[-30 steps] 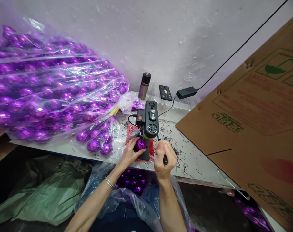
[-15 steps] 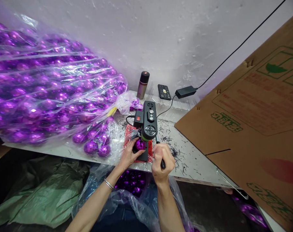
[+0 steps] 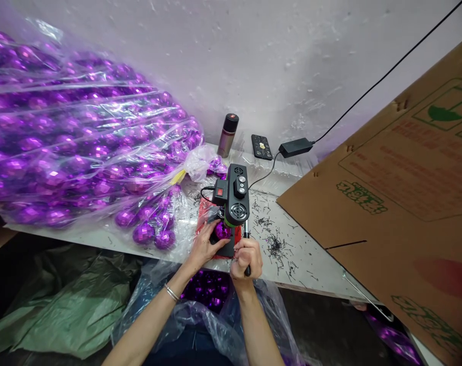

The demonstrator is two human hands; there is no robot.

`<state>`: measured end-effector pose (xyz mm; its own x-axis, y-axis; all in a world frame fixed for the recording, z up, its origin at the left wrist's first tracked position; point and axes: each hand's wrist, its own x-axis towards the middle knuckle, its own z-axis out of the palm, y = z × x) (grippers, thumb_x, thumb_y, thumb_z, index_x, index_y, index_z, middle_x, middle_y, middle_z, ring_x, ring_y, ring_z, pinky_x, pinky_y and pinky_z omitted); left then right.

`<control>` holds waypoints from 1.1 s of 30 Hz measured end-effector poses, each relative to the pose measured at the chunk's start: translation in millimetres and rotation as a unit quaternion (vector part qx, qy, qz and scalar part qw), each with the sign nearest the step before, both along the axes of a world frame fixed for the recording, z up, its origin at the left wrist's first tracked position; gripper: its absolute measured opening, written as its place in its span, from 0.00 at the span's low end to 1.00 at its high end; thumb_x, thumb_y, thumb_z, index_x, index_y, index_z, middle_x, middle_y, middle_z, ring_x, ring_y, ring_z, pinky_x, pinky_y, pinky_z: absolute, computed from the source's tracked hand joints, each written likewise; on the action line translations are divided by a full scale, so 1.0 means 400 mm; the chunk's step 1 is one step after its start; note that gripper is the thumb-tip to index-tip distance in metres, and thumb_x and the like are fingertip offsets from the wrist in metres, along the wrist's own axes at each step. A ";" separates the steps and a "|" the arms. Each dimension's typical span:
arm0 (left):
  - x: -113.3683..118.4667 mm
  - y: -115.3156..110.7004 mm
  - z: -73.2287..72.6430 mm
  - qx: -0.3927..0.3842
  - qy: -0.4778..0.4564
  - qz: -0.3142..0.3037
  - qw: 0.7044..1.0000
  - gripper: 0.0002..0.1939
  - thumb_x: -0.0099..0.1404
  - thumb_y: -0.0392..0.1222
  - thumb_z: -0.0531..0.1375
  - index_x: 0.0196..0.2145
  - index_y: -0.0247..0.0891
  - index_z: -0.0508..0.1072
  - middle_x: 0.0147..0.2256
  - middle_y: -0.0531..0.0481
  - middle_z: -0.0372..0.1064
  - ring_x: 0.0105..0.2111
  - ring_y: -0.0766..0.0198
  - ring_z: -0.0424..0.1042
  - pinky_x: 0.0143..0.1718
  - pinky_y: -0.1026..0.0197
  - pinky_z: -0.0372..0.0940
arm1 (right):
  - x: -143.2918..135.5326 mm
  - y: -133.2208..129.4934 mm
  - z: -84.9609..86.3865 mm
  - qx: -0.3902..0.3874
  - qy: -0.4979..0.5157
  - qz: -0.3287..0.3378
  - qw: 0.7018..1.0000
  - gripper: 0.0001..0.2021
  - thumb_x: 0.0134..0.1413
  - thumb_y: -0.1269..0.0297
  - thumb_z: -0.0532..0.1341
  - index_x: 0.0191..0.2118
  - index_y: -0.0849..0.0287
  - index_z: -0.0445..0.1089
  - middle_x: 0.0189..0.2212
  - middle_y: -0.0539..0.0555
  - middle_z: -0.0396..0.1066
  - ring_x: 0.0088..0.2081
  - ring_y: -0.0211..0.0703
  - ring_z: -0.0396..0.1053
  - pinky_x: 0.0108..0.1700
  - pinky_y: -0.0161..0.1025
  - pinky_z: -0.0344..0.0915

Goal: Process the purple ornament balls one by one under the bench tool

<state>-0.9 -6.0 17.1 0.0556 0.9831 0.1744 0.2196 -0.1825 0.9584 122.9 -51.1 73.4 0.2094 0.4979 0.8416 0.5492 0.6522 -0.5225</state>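
Note:
A shiny purple bauble [image 3: 222, 230] sits under the head of a small black bench machine [image 3: 238, 195], which has a red switch on its left side. My left hand [image 3: 206, 245] grips the bauble, thumb in front and fingers behind. On the machine's right, my right hand [image 3: 248, 259] is wrapped round the black-gripped lever handle [image 3: 247, 271]. The machine's black base [image 3: 226, 249] rests on a red sheet [image 3: 237, 234]. Whatever tool tip meets the bauble is hidden beneath the head.
A big clear bag [image 3: 101, 132] of purple baubles fills the left; loose baubles [image 3: 143, 234] lie before it. Behind stand a bottle [image 3: 228, 135], a phone [image 3: 261, 147] and a power adapter [image 3: 295, 147]. Black scraps [image 3: 276, 245] litter the table. A cardboard box [image 3: 387, 193] blocks the right. Baubles [image 3: 208, 290] fill a bag on my lap.
My right hand has swung the lever handle to the left, closer to the machine's base. The left hand still holds the bauble in the same place under the head.

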 end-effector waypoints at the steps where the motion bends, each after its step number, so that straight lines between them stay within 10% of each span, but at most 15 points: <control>1: 0.000 0.000 -0.001 0.003 0.003 -0.001 1.000 0.29 0.57 0.49 0.72 0.54 0.44 0.74 0.54 0.43 0.76 0.58 0.45 0.72 0.68 0.40 0.54 | 0.000 0.001 -0.003 0.000 0.001 0.001 1.000 0.15 0.69 0.67 0.49 0.29 0.55 0.62 0.26 0.48 0.66 0.28 0.38 0.67 0.32 0.38 0.65; 22: -0.003 0.008 -0.027 0.037 0.052 -0.007 0.998 0.29 0.60 0.49 0.70 0.56 0.41 0.73 0.55 0.40 0.75 0.59 0.46 0.72 0.65 0.41 0.61 | 0.003 0.022 -0.025 0.054 -0.051 0.012 0.997 0.15 0.69 0.68 0.49 0.27 0.55 0.59 0.26 0.48 0.65 0.27 0.37 0.65 0.34 0.38 0.64; 33: -0.010 -0.064 -0.045 0.070 0.100 0.027 0.992 0.33 0.63 0.50 0.69 0.63 0.42 0.67 0.59 0.37 0.72 0.60 0.42 0.71 0.63 0.37 0.64 | -0.005 -0.009 0.204 -0.102 0.038 0.023 0.994 0.17 0.69 0.71 0.53 0.25 0.56 0.59 0.24 0.47 0.63 0.28 0.36 0.64 0.32 0.37 0.59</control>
<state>-5.0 -31.7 -0.7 0.0504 0.9524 0.3008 0.4162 -0.2938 0.8605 121.1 -54.8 154.9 0.2412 0.6676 0.7044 0.4756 0.5514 -0.6854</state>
